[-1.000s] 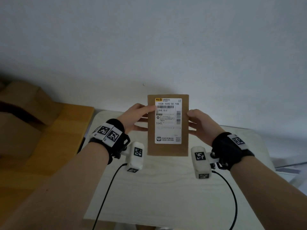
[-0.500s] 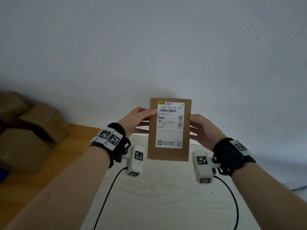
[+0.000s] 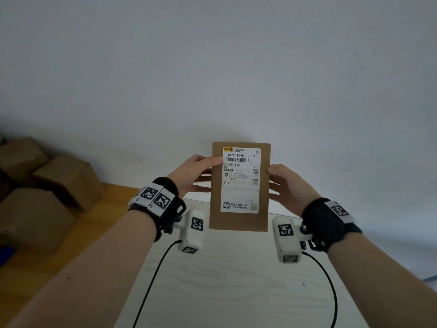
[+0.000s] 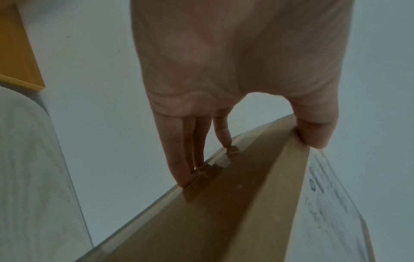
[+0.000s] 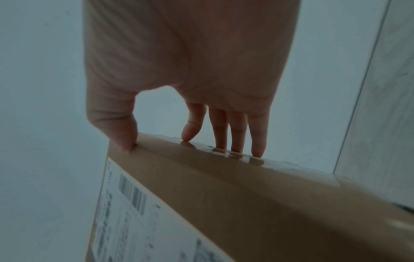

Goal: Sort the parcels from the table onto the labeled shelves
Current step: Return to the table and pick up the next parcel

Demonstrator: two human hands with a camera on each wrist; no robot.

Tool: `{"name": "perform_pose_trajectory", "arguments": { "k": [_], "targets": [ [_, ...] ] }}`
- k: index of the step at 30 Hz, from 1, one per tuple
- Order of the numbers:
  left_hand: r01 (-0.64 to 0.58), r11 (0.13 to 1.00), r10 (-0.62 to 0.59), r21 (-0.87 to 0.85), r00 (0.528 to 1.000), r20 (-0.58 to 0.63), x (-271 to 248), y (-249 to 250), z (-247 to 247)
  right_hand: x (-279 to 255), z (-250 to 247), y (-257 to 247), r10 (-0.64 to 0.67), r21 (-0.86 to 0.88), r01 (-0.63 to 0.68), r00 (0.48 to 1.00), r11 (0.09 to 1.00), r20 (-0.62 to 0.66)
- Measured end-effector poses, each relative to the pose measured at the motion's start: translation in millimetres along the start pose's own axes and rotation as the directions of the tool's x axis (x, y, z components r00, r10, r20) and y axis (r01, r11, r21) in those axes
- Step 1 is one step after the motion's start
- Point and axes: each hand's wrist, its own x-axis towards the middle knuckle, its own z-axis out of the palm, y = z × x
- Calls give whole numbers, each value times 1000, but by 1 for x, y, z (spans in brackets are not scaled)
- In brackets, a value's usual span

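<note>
Though upright, parcel (image 3: pixel 238 221) label (image 3: pixel 241 185) "102B T045-00 108"

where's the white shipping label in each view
Head: shipping label centre, on the parcel front.
Left wrist: lower right edge, seen slantwise.
Right wrist: lower left, barcode visible.
Shared landmark: the parcel's brown side, which both hands grip.

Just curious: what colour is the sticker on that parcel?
White label with black print, yellow logo; clearest in head view.
</note>
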Motion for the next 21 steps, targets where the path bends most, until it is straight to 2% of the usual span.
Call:
{"name": "perform_pose_trajectory", "arguments": {
  "k": [21],
  "targets": [
    [-25,1000,25,9,999,25,4,-1,-11,-2,8,0,-3,-30,2,1000,1000,-29]
  ]
}}
